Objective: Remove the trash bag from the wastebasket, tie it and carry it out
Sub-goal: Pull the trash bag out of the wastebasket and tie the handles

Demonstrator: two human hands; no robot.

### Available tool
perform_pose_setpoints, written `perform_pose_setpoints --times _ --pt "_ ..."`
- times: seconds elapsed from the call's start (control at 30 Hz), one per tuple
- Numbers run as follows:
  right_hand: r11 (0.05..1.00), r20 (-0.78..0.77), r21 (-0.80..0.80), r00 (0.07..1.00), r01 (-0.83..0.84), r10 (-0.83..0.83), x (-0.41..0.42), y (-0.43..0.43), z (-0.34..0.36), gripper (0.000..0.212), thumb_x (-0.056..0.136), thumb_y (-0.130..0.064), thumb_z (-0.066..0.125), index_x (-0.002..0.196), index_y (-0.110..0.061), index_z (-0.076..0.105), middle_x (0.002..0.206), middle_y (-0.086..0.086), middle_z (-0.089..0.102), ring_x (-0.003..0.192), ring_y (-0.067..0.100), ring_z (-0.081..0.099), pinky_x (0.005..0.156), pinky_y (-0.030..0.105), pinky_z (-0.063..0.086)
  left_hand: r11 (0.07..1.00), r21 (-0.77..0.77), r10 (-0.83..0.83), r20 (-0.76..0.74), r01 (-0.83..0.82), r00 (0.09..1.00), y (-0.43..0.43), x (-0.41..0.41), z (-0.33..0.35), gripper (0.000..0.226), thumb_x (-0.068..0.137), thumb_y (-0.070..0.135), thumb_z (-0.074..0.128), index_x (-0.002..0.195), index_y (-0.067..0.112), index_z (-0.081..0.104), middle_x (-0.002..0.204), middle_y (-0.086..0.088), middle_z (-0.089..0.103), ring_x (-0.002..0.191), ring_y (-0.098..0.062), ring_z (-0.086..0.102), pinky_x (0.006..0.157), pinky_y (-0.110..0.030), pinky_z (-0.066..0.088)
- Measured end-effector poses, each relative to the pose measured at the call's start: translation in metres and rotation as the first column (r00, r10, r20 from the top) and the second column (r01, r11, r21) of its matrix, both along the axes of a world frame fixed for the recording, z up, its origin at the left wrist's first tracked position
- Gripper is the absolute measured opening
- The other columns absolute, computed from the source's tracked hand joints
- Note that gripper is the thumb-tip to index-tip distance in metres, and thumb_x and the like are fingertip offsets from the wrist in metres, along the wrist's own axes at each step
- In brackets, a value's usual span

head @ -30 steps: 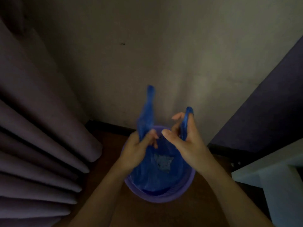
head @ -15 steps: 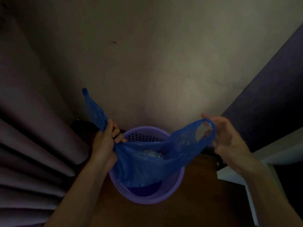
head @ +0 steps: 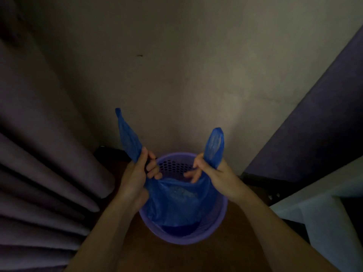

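Note:
A blue plastic trash bag (head: 176, 203) hangs inside a purple perforated wastebasket (head: 218, 224) on the brown floor, against the wall. My left hand (head: 137, 173) is shut on the bag's left handle, whose tip sticks up above my fist. My right hand (head: 214, 171) is shut on the right handle loop, which also stands up above it. Both hands hover over the basket's far rim, about a basket width apart. Pale crumpled trash shows faintly through the bag.
Folded purple curtains (head: 49, 173) hang close on the left. A dark purple panel (head: 314, 124) slants along the right, with white furniture (head: 324, 213) below it. A plain wall (head: 176, 75) stands right behind the basket. Brown floor lies in front of it.
My hands, spread wide half a second ago with the bag stretched between them, have come back toward each other above the basket. Both handles now point up.

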State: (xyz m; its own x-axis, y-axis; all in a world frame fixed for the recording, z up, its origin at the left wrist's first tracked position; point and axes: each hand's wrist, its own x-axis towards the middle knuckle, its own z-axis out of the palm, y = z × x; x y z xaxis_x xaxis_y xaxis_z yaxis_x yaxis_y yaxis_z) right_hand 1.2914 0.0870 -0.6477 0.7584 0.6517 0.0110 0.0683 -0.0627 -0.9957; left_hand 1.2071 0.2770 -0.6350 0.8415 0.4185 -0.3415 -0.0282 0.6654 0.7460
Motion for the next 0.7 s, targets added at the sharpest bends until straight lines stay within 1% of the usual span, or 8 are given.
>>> perform_pose_setpoints --times 0.07,0.13,0.17,0.3,0.4,0.5,0.6,0.7 --pt "0.986 -0.042 0.055 0.987 0.155 -0.152 0.001 0.005 -0.003 0.029 0.104 -0.026 0.043 0.081 -0.023 0.062 0.053 -0.004 0.046 0.051 0.014 0.048 0.067 0.028 0.05 0.997 -0.067 -0.046 -0.004 0.045 0.999 -0.002 -0.002 0.002 0.026 0.1 0.031 0.049 0.084 0.012 0.056 0.056 0.005 0.032 0.044 -0.008 0.032 0.046 -0.022 0.041" --pt "0.954 -0.146 0.118 0.955 0.274 -0.256 0.002 0.008 -0.002 0.029 0.105 -0.026 0.044 0.081 -0.021 0.061 0.051 -0.007 0.033 0.045 0.011 0.028 0.049 0.026 0.033 0.991 -0.066 -0.118 0.025 0.119 0.993 -0.008 -0.004 0.004 0.007 0.095 0.01 0.052 0.099 0.01 0.057 0.062 0.002 0.034 0.051 -0.01 0.037 0.061 -0.027 0.046" --pt "0.937 -0.198 0.112 0.931 0.331 -0.306 0.002 0.009 0.0 0.023 0.103 -0.026 0.049 0.084 -0.021 0.061 0.051 -0.007 0.032 0.045 0.011 0.028 0.048 0.027 0.03 0.989 -0.031 -0.141 0.029 0.142 0.99 -0.011 -0.005 0.002 0.022 0.091 -0.003 0.05 0.109 0.008 0.056 0.064 0.0 0.036 0.055 -0.012 0.041 0.069 -0.03 0.045" --pt "0.872 -0.561 0.193 0.78 0.449 -0.278 0.009 0.0 0.006 0.02 0.099 -0.011 0.052 0.115 -0.013 0.065 0.056 -0.006 0.039 0.049 0.008 0.041 0.052 0.024 0.04 0.982 -0.004 -0.188 0.084 0.189 0.979 -0.016 -0.005 0.001 0.048 0.084 -0.015 0.05 0.126 0.006 0.055 0.074 -0.003 0.051 0.073 -0.02 0.056 0.083 -0.032 0.046" --pt "0.836 -0.627 0.275 0.748 0.475 -0.218 0.011 -0.008 0.009 0.026 0.102 -0.014 0.045 0.101 -0.006 0.07 0.067 -0.003 0.053 0.064 0.011 0.05 0.058 0.022 0.047 0.976 -0.135 -0.166 0.061 0.173 0.984 -0.016 -0.001 -0.001 0.032 0.084 -0.005 0.054 0.112 -0.001 0.067 0.097 -0.014 0.071 0.096 -0.024 0.072 0.092 -0.032 0.057" --pt "0.814 -0.574 0.326 0.785 0.481 -0.234 0.009 -0.01 0.013 0.031 0.105 -0.021 0.039 0.085 -0.011 0.06 0.063 0.001 0.061 0.084 0.024 0.067 0.087 0.036 0.053 0.971 -0.147 -0.189 0.014 0.189 0.982 -0.023 0.002 -0.003 0.023 0.095 0.011 0.051 0.096 0.001 0.071 0.108 -0.019 0.074 0.11 -0.027 0.069 0.099 -0.042 0.053" --pt "0.774 -0.575 0.393 0.79 0.496 -0.214 0.006 -0.006 0.021 0.03 0.106 -0.025 0.036 0.084 -0.015 0.054 0.049 -0.005 0.031 0.045 0.014 0.042 0.063 0.033 0.054 0.982 -0.078 -0.165 0.089 0.172 0.982 -0.031 0.003 0.006 0.034 0.101 0.032 0.043 0.08 0.013 0.062 0.061 -0.002 0.056 0.083 -0.027 0.072 0.084 -0.039 0.055" --pt "0.801 -0.587 0.372 0.787 0.469 -0.189 0.0 0.003 0.028 0.023 0.102 -0.032 0.046 0.096 -0.016 0.061 0.053 -0.009 0.024 0.041 0.006 0.019 0.037 0.021 0.025 0.987 0.105 -0.134 0.11 0.123 0.985 -0.046 0.004 0.009 0.037 0.102 0.037 0.041 0.075 0.016 0.055 0.054 0.005 0.024 0.046 -0.012 0.034 0.055 -0.026 0.038"
